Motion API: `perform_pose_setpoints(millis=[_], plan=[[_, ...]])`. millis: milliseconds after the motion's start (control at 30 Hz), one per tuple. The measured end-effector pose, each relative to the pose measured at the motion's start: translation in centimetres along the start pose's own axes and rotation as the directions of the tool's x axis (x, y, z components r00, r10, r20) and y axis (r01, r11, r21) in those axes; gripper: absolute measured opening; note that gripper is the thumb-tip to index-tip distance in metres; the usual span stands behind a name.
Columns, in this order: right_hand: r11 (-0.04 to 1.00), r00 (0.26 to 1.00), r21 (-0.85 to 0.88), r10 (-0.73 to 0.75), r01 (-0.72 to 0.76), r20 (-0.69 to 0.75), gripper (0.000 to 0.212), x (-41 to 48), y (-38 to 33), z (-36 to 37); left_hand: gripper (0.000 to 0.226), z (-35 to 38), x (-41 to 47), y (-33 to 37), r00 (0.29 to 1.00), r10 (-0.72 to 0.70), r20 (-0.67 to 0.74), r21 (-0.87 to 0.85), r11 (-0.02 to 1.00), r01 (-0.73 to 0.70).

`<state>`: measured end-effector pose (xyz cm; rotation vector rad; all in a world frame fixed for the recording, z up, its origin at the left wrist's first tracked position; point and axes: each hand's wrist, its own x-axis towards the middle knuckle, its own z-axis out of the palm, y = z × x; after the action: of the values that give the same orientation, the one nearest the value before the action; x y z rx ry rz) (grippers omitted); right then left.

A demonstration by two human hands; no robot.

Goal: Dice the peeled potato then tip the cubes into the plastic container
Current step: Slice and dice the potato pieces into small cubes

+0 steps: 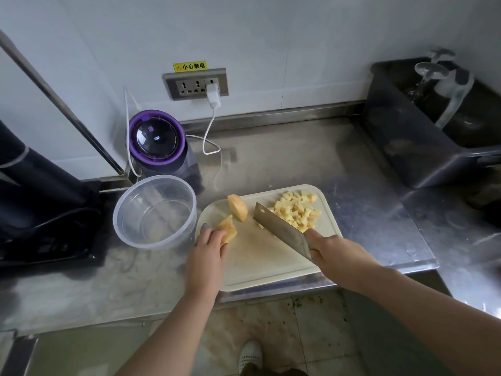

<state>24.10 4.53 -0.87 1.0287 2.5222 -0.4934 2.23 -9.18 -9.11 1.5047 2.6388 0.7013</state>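
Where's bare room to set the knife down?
Bare counter behind the cutting board, between the white cable and dark tub. The board's near middle, between left hand and right hand. Crowded: its far edge, with potato cubes and chunks.

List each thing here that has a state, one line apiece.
plastic container: upright, lidless, empty.
potato cubes: diced, piled on the cutting board's far right.
potato wedge: uncut, held by the left hand.
potato chunk: uncut, lying free on the board.
cleaver: gripped by the right hand, blade slanted over the board.
charger: plugged into the wall socket.
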Motion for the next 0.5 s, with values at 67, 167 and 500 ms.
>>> perform_pose_setpoints(millis=[67, 167, 500], plan=[[1.0, 1.0, -0.002, -0.001, 0.001, 0.014, 0.023, -0.1, -0.2, 0.1, 0.035, 0.3, -0.8, 0.0, 0.999, -0.003, -0.037, -0.052, 0.999, 0.001], [1.0, 1.0, 0.001, 0.003, -0.003, 0.026, 0.022, -0.3, -0.4, 0.1, 0.045, 0.7, -1.8, 0.5, 0.998, -0.023, -0.06, -0.102, 0.995, 0.017], [1.0, 1.0, 0.017, -0.009, 0.008, 0.03, 0.022, -0.8, -1.0, 0.2, 0.033, 1.2, -1.6, 1.4, 0.987, -0.162, -0.018, -0.079, 0.984, 0.16]])
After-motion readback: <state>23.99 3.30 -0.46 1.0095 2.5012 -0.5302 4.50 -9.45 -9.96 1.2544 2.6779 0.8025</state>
